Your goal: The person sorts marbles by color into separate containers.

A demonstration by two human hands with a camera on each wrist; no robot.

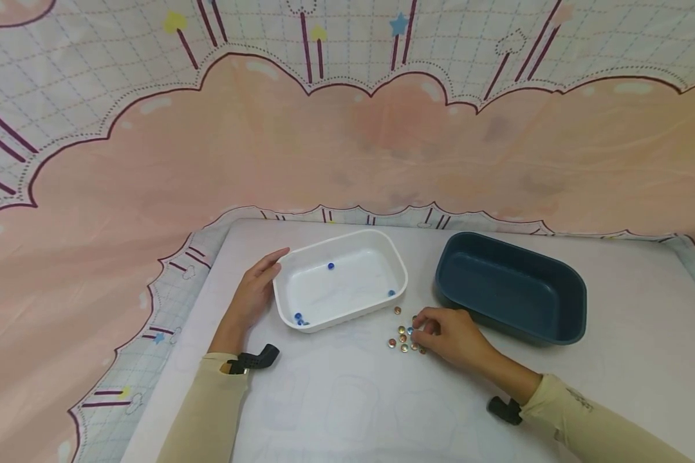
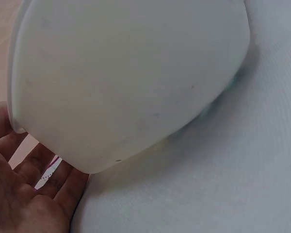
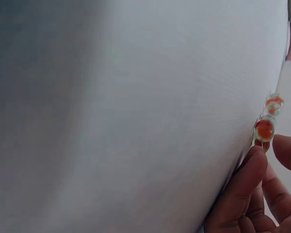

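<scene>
White-covered table (image 1: pixel 336 405), a cloth with a pink cloud pattern (image 1: pixel 301 154) hanging behind its far edge.

Left: person's left hand (image 1: pixel 252 296), beige sleeve, black mount at the wrist. Fingers extended and loosely spread against the left end of a white, rectangular, round-cornered tub (image 1: pixel 353 280), tips at the rim; no grip around anything. The left wrist view shows the tub's pale outer wall beside the fingers.

White tub sits off the table's far edge, left of its middle, set slightly askew. Inside, small blue glass marbles: a little cluster (image 1: pixel 299 319) in the near left corner, one (image 1: pixel 331 265) toward the far long wall, one (image 1: pixel 391 292) in the near right corner.

Just outside the tub's near right corner, on the cloth: loose group of small round glass marbles (image 1: pixel 404 348), mostly orange and yellow, one blue (image 1: pixel 410 330) by the fingertips. Right wrist view: clear glass with orange swirls (image 3: pixel 265 130).

Person's right hand (image 1: pixel 454 337) reaches in over the group's right side. Fingers curled, thumb and forefinger close together; cannot tell whether a marble is pinched between them.

Right: dark blue, rectangular, round-cornered tub (image 1: pixel 512 283), beyond that hand, toward the table's far right corner. Dark floor visible inside.
</scene>
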